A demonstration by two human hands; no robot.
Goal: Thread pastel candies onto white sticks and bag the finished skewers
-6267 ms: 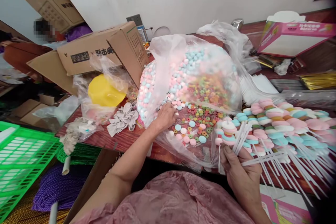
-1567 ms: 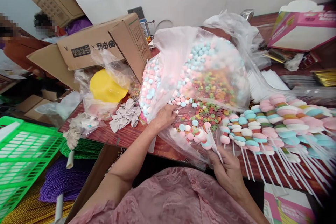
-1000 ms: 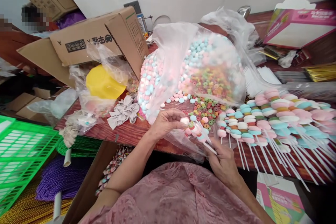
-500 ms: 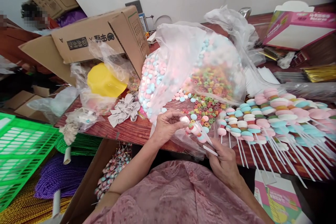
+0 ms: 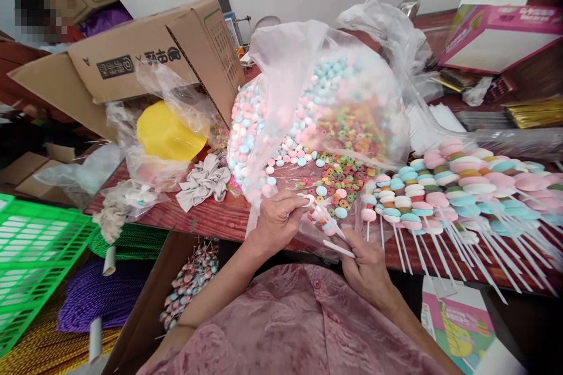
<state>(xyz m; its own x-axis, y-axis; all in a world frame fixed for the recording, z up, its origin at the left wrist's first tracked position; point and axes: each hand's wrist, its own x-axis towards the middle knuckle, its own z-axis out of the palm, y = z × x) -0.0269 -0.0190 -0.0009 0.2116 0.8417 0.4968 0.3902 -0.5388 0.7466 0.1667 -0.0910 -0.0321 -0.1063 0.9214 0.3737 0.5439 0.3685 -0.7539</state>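
Low over the table edge I hold a candy skewer (image 5: pixel 324 223) of pastel discs and coloured rings on a white stick. My left hand (image 5: pixel 278 220) pinches its upper end between thumb and fingers. Lower down, my right hand (image 5: pixel 367 263) is closed around the stick, with another white stick (image 5: pixel 338 248) poking out from the same fingers. Just beyond lie loose ring candies (image 5: pixel 345 176) and pastel candy discs (image 5: pixel 301 161), spilling from a clear plastic bag (image 5: pixel 281 64). Finished-looking candy skewers (image 5: pixel 440 193) are piled to the right, sticks towards me.
A cardboard box (image 5: pixel 145 64) stands at the back left, with a yellow bowl-like thing (image 5: pixel 169 132) in plastic before it. A grey cloth (image 5: pixel 204 181) lies nearby. At lower left are a green crate (image 5: pixel 30 269) and purple twisted cords (image 5: pixel 101 293). A pink carton (image 5: pixel 505 35) sits back right.
My left fingers have closed in at the skewer's upper end, where a white disc showed before. Both hands stay on the skewer. The view has shifted slightly.
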